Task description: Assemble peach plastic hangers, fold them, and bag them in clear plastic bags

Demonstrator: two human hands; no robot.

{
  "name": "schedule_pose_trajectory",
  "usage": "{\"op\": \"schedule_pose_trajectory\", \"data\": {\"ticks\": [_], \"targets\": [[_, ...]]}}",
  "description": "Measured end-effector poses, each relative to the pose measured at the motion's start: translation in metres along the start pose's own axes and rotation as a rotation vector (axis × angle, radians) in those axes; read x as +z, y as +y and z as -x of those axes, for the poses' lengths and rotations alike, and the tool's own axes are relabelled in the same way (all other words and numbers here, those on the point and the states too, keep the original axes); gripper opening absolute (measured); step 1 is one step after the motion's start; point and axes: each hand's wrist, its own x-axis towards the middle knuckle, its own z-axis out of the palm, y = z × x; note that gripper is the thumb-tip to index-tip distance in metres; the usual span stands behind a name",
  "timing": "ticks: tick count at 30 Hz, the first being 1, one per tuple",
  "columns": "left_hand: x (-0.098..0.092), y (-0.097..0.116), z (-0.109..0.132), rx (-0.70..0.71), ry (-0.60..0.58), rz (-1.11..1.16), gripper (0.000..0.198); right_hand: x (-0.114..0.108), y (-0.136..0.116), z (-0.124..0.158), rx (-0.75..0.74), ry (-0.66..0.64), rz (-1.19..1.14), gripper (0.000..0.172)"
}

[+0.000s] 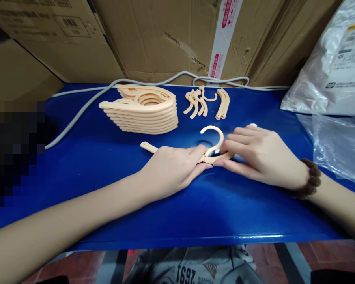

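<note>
A cream plastic clothes hanger [217, 136] lies across the middle of the blue table, its hook curving up between my hands. My left hand [176, 167] is closed around its left arm, and the tip of that arm pokes out past the knuckles. On the other side my right hand [251, 152] grips the right arm, thumb below and fingers over the top. Both thumbs sit close to the joint under the hook. Much of each arm is hidden by my fingers.
A stack of cream hangers [144, 110] stands back left. Loose hook pieces [198, 102] and curved arm pieces [222, 104] lie right of it. A grey cable [85, 106] runs along the back by cardboard boxes [165, 39]. Clear plastic packaging [322, 75] covers the right side.
</note>
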Motion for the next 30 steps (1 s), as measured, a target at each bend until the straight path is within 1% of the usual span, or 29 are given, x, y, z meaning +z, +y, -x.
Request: {"op": "schedule_pose_trajectory", "data": {"ticks": [4, 8, 11, 14, 17, 20, 23, 30], "targets": [[-0.002, 0.0, 0.001, 0.007, 0.063, -0.023, 0.032, -0.007, -0.002, -0.001, 0.087, 0.091, 0.102, 0.044], [-0.001, 0.0, 0.002, -0.017, 0.078, -0.007, 0.036, -0.013, -0.007, 0.001, 0.171, 0.141, 0.149, 0.038], [0.0, -0.001, 0.003, -0.021, 0.109, 0.003, 0.036, -0.013, -0.011, 0.003, 0.147, 0.162, 0.151, 0.035], [0.001, -0.001, 0.003, 0.0, 0.153, -0.002, 0.035, -0.008, -0.015, 0.004, 0.072, 0.166, 0.117, 0.03], [0.0, 0.0, 0.004, 0.041, 0.187, -0.025, 0.032, 0.0, -0.016, 0.004, 0.031, 0.165, 0.101, 0.031], [0.0, 0.001, 0.004, 0.08, 0.238, -0.071, 0.027, 0.006, -0.015, 0.003, 0.026, 0.161, 0.073, 0.033], [0.002, 0.001, 0.005, 0.103, 0.275, -0.103, 0.026, 0.009, -0.014, 0.003, 0.017, 0.149, 0.047, 0.032], [0.007, -0.002, 0.005, 0.161, 0.348, -0.147, 0.029, 0.006, -0.015, 0.003, 0.015, 0.153, 0.055, 0.034]]}}
